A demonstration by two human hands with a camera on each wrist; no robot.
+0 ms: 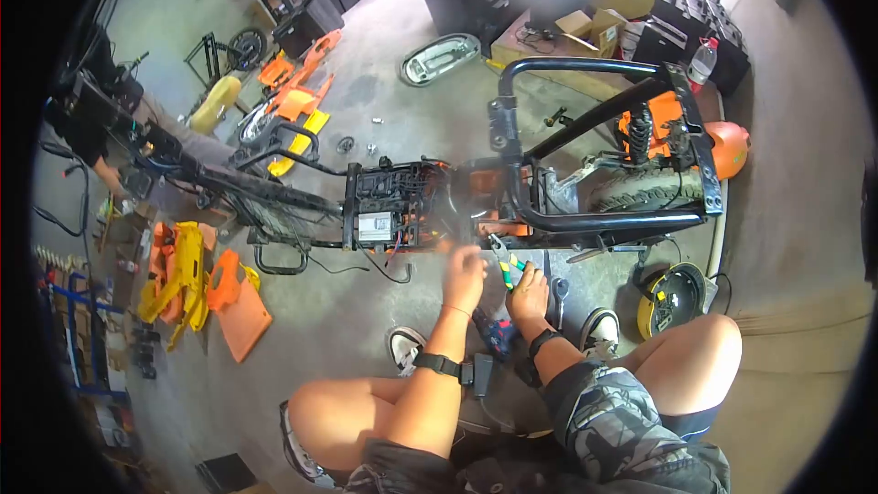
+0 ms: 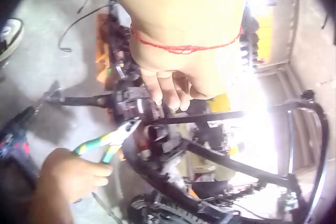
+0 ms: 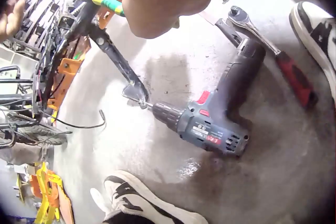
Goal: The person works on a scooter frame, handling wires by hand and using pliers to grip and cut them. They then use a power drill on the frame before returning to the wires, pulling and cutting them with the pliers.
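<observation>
My right hand (image 1: 528, 296) grips a pair of pliers (image 1: 504, 261) by their green and yellow handles. In the left wrist view the metal jaws of the pliers lie over the dark middle of the scooter frame (image 2: 142, 166). My left hand (image 1: 465, 282) is blurred just left of the pliers, near the near side of the frame. Its fingers (image 2: 167, 92) hang loosely curled above the frame, with nothing seen in them. Black tubes (image 1: 604, 221) and an exposed wiring bay (image 1: 389, 187) make up the stripped scooter between the knees and the far floor.
A cordless drill (image 3: 215, 124) and a ratchet wrench (image 3: 273, 50) lie on the floor between the shoes. Orange and yellow panels (image 1: 242, 306) lie at the left. A yellow helmet (image 1: 675, 302) rests upturned at the right. Another person's arm (image 1: 108, 176) reaches in at far left.
</observation>
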